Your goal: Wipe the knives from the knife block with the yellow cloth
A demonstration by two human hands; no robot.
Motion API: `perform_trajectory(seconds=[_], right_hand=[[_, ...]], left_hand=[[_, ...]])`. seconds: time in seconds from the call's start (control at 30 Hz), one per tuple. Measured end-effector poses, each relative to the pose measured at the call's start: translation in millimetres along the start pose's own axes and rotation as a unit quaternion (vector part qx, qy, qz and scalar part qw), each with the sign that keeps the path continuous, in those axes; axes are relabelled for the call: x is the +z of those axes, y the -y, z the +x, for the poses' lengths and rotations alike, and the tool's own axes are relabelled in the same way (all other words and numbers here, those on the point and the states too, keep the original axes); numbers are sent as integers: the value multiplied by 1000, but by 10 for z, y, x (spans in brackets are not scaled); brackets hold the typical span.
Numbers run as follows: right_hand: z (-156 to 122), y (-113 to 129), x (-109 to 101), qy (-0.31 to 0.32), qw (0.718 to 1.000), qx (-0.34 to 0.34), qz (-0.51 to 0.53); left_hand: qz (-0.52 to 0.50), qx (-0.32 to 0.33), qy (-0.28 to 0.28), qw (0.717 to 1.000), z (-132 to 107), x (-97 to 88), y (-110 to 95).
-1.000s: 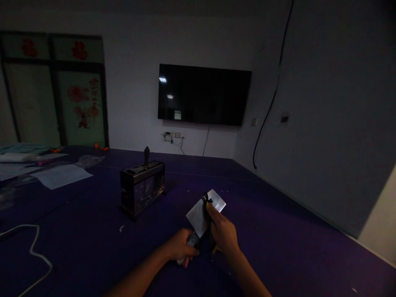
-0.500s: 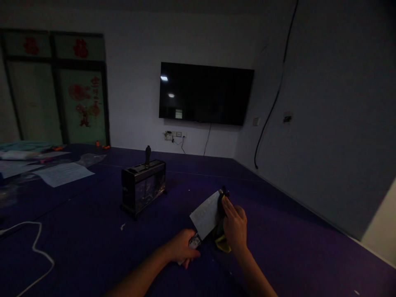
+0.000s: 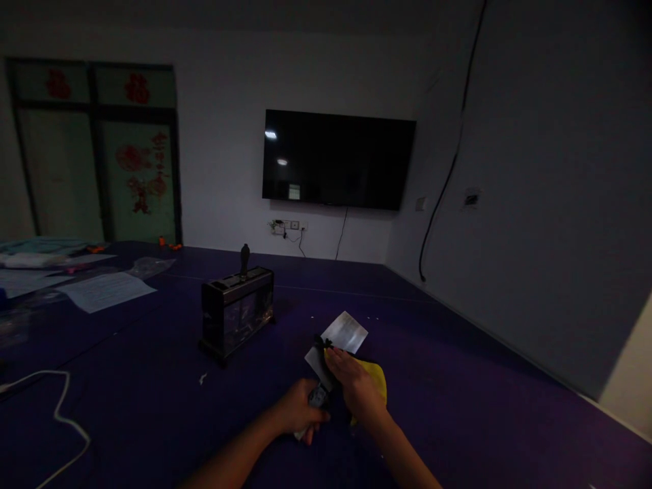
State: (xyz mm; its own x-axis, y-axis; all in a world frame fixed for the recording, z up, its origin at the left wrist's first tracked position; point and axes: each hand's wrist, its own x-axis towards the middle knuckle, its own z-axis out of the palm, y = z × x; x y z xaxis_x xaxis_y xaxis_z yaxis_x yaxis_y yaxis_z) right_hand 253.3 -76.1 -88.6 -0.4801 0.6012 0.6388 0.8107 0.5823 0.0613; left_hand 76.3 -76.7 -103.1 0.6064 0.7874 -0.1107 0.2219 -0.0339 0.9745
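My left hand [image 3: 298,411] is closed round the patterned handle of a cleaver [image 3: 347,331], at the lower middle of the view. The broad, pale blade points up and away, above the purple tabletop. Pressed over the blade by my right hand [image 3: 359,387] is a yellow and black cloth [image 3: 375,375]. The fingers of that hand lie together on the cloth, hiding the middle of the blade. To the left of both hands stands a dark knife block [image 3: 239,305] with see-through sides and one black handle sticking up from its top.
Printed papers [image 3: 108,291] and clear plastic bags [image 3: 150,266] lie at the far left of the purple table [image 3: 458,380]. A white cable [image 3: 66,407] curves along the left front. Small scraps dot the surface. A television [image 3: 339,159] hangs on the far wall.
My right hand and the cloth have moved left and down across the blade, from its right edge, baring its far end. My left hand keeps the handle in nearly the same place.
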Motion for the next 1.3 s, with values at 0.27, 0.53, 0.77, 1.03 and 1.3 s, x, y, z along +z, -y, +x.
perform_trajectory(seconds=[0.27,0.53,0.77,1.03,1.3], right_hand=[[25,165,2,71,994,-48,63],[27,170,16,27,996,-37,72],[24,52,20,-24,999,15,35],[-6,-71,-84,-131,983,126,-9],[-34,-177,-92,-174,972,153,-39]], left_hand=[[-1,25,-2,1000,23,17,25],[-21,23,-7,999,19,17,17],[17,-5,10,1000,25,5,42],[105,16,36,994,-73,7,-80],[144,5,41,989,-87,9,-145]])
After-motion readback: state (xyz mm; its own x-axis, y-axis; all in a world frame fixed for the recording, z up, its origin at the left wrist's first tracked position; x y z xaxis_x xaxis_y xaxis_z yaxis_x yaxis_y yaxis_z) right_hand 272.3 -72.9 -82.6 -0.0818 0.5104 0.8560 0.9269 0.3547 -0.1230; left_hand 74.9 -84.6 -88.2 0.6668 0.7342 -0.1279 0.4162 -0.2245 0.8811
